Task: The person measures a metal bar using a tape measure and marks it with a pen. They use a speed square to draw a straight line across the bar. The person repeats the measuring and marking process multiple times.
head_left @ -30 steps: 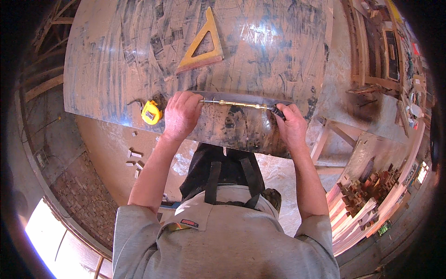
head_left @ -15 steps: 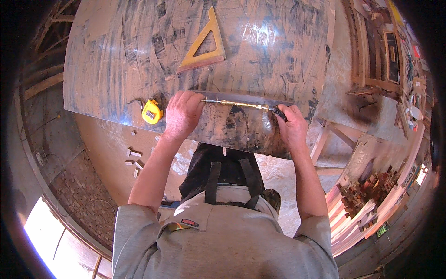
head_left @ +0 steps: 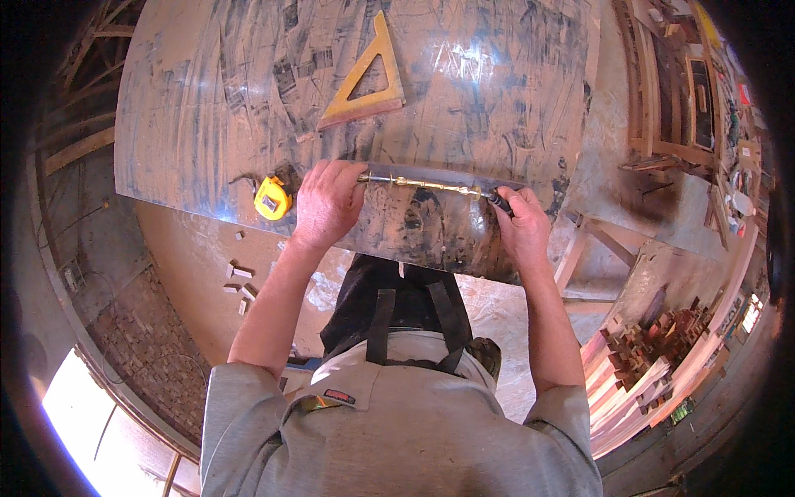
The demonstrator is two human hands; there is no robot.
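Both my hands hold a slim metal rod level above the near part of a dusty, scuffed tabletop. The rod is silver toward the left and brass-coloured toward the right, with a black grip at its right end. My left hand is closed around the left end, back of the hand up, hiding that tip. At the other end, the fingers of my right hand wrap the black grip. A yellow tape measure lies just left of my left hand. Farther off rests a yellowish triangular set square with a reddish base.
Small pale blocks lie on the floor left of my left forearm. To the right stand wooden frames and a stack of cut timber. The table's near edge runs close in front of my body.
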